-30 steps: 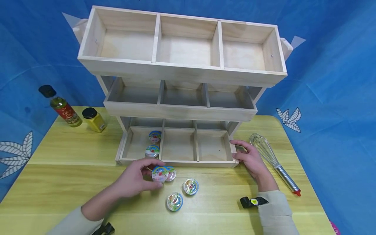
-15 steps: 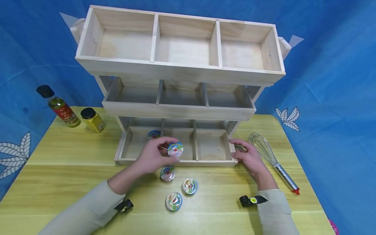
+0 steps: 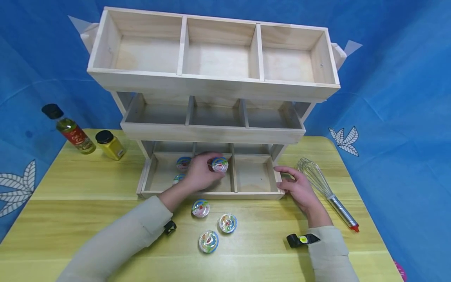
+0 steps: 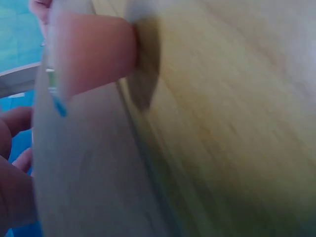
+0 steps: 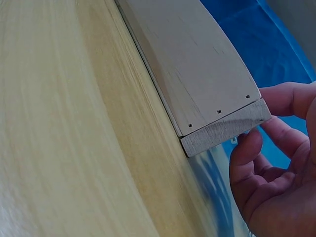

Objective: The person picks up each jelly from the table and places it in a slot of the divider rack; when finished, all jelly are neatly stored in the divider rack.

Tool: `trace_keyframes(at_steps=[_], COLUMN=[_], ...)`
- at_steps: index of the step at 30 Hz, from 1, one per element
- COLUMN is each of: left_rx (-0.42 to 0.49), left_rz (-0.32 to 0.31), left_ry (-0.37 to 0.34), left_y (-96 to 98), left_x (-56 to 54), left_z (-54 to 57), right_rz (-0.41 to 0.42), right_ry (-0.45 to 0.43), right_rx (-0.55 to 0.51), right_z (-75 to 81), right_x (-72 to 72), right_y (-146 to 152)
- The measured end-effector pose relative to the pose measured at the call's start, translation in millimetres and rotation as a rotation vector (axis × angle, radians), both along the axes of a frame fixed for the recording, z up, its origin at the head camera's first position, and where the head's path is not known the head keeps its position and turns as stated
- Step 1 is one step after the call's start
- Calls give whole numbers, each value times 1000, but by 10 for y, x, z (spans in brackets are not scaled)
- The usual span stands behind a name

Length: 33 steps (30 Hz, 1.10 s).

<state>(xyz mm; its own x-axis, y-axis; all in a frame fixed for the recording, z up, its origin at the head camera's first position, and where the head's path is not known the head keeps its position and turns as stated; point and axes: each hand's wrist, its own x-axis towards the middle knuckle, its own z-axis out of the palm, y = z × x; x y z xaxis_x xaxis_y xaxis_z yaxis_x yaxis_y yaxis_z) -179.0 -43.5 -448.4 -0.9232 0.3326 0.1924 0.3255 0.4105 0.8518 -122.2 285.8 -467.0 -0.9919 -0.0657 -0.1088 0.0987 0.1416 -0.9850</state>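
Observation:
My left hand (image 3: 204, 171) pinches a small jelly cup (image 3: 220, 164) with a colourful printed lid. It is over the middle compartment of the wooden rack's bottom tier (image 3: 211, 197). In the left wrist view a large blurred finger (image 4: 98, 54) covers most of the cup. My right hand (image 3: 299, 192) grips the right end of that tier; in the right wrist view its fingers meet the corner of the wood (image 5: 227, 128). One jelly cup (image 3: 183, 163) lies in the left compartment, and another (image 3: 178, 179) there is partly hidden by my left hand.
Three more jelly cups, the nearest to me being one cup (image 3: 208, 241), lie before the rack. A whisk (image 3: 327, 192) lies on the right. An oil bottle (image 3: 75, 133) and a yellow jar (image 3: 110, 145) stand left. Two upper tiers (image 3: 211, 88) overhang the bottom one.
My left hand has lifted a jelly cup from the table in front of the rack and carried it forward and right, over the middle compartment. The right hand has stayed at the rack's end.

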Motion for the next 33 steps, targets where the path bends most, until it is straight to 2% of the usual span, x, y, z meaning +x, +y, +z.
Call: trace_keyframes(at_steps=[4,9,15,21,28,33], left_rx=[-138,-199,-198,-155,-122,-131], left_rz=[45,61,76,81,100,101], left_ry=[67,40,-3,-80,-74,-81], left_y=[82,155,203,212,223,213], left_x=[-61,-118,-154,-167,-171,-154], left_z=[-54,-82,-133,-194,-231,-203], right_rz=[0,-7,-6,-7,-9,-8], right_ry=[3,6,7,14,4,-2], right_rx=[3,6,24,26,32,22], right_z=[10,17,18,5,20,28], right_x=[8,13,7,4,12,17], right_y=[-1,-7,-17,-11,-15,-17])
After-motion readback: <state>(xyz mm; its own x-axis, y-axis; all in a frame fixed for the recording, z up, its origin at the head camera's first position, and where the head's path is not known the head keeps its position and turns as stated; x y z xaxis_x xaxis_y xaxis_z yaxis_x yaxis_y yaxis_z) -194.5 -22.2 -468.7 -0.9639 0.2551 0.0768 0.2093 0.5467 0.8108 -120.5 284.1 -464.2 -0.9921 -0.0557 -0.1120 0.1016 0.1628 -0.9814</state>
